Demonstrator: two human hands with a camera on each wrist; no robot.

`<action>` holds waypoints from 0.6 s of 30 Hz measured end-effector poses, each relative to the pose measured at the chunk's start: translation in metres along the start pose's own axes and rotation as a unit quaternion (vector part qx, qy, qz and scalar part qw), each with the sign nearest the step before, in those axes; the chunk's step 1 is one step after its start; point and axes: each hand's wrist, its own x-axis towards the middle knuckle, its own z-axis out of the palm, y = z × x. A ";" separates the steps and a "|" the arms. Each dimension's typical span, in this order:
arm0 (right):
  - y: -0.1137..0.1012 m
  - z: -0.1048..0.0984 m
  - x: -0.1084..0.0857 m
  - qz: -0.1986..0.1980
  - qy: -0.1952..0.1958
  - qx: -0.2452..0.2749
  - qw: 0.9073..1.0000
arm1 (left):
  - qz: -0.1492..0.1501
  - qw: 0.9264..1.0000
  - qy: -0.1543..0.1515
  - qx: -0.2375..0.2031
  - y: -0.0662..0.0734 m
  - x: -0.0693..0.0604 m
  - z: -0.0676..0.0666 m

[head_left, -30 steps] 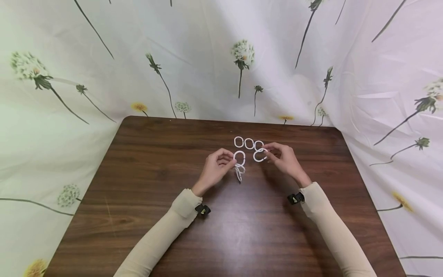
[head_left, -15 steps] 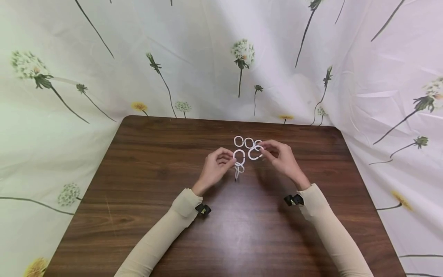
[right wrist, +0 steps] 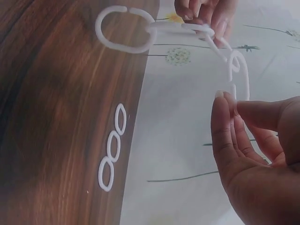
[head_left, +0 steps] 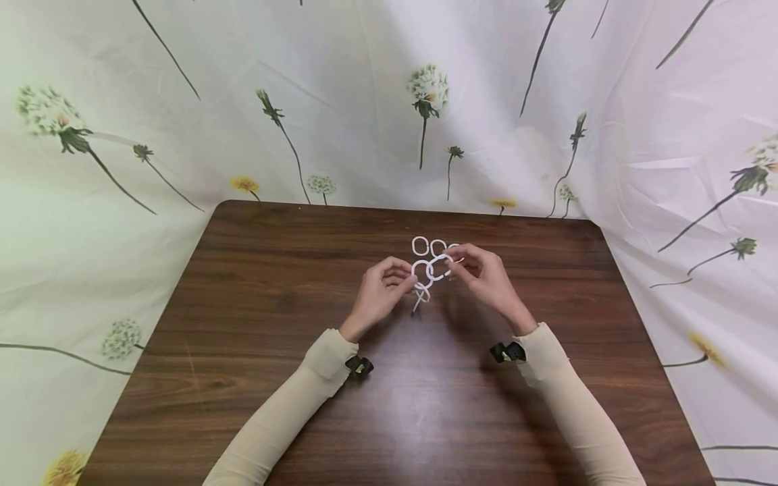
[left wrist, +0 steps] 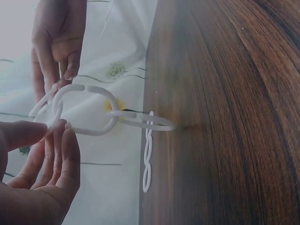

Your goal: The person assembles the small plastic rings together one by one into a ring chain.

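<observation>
In the head view my left hand (head_left: 383, 290) pinches a white oval plastic link (head_left: 422, 262) between thumb and fingers. Further links dangle from it as a short chain, and the lowest link (right wrist: 97, 30) shows a small gap in its rim. My right hand (head_left: 489, 280) pinches another white link (right wrist: 247, 77), whose gap sits just above the fingertips in the right wrist view. These two held links cross and look hooked through each other, above the table. Fingers partly cover both rims.
Three loose white links (right wrist: 111, 160) lie in a row on the dark wooden table (head_left: 273, 405), behind the hands; the right hand partly hides one in the head view. A white cloth (head_left: 365, 135) printed with dandelions hangs beyond the table's far edge.
My right hand has moved left with its link, which was apart from the left hand's link and now crosses it. The left hand stays nearly still while its dangling links swing slightly.
</observation>
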 end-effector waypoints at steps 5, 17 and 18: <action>-0.001 0.005 0.000 -0.006 -0.004 -0.006 1.000 | 0.003 1.000 -0.003 0.007 0.001 0.001 0.001; -0.005 0.009 0.003 0.004 -0.026 0.012 1.000 | 0.001 1.000 -0.010 0.011 0.002 0.000 0.002; -0.004 0.009 0.003 0.004 -0.027 0.013 1.000 | 0.000 1.000 -0.010 0.011 0.001 0.001 0.002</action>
